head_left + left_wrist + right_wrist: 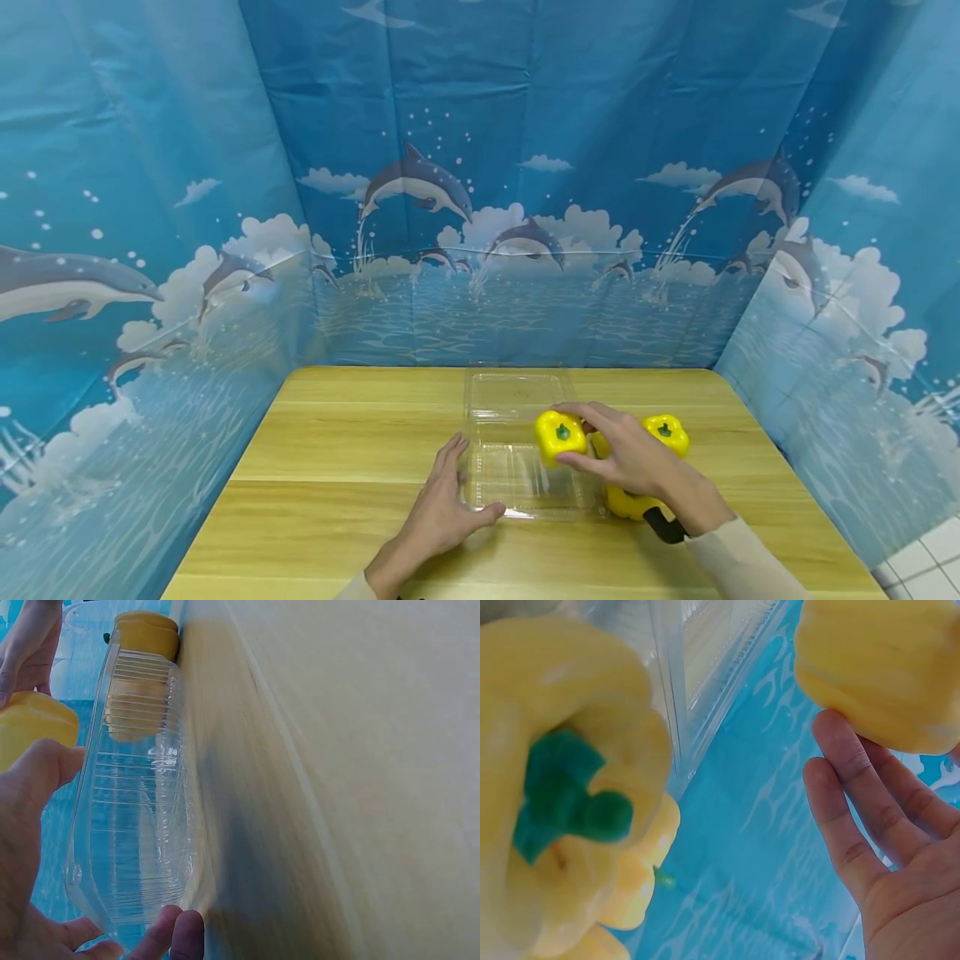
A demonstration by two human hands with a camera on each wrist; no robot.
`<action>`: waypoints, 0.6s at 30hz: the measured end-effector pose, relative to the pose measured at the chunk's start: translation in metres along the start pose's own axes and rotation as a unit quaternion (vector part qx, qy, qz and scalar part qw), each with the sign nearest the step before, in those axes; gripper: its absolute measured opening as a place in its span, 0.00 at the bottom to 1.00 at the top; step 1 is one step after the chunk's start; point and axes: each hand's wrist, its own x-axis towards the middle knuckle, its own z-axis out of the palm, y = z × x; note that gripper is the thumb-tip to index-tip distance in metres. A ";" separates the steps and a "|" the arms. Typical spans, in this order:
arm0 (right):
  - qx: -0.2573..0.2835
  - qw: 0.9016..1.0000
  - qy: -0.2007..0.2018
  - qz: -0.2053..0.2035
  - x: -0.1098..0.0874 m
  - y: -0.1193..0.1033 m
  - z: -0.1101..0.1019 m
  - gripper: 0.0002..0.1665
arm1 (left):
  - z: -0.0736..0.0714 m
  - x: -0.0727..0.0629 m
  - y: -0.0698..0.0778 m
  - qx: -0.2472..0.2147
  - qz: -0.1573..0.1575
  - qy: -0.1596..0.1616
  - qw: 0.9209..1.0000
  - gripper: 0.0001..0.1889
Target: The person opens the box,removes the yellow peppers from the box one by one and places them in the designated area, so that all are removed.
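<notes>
The right hand [637, 458] hides most of the lowest yellow pepper [626, 502]

Right hand [885, 847] at lower right, fingertips touching a yellow pepper [881, 667] at upper right, green-stemmed pepper [562, 787] filling the left, clear container [705, 667] at top.

Peppers [560, 435]: yellow w/ green stems. Clamshell container [517, 450]: clear, ribbed. Table [337, 467]: light wood grain. Backdrop [480, 183]: blue, dolphin/cloud print.

Yellow plastic bell pepper [559, 435] with green stem, upright, centre-right of frame, above open clear plastic clamshell box [517, 454], lid flat behind
</notes>
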 end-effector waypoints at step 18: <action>-0.035 0.998 0.043 0.032 -0.027 0.017 -0.018 0.39 | 0.000 -0.001 0.002 -0.008 0.006 0.000 1.000 0.65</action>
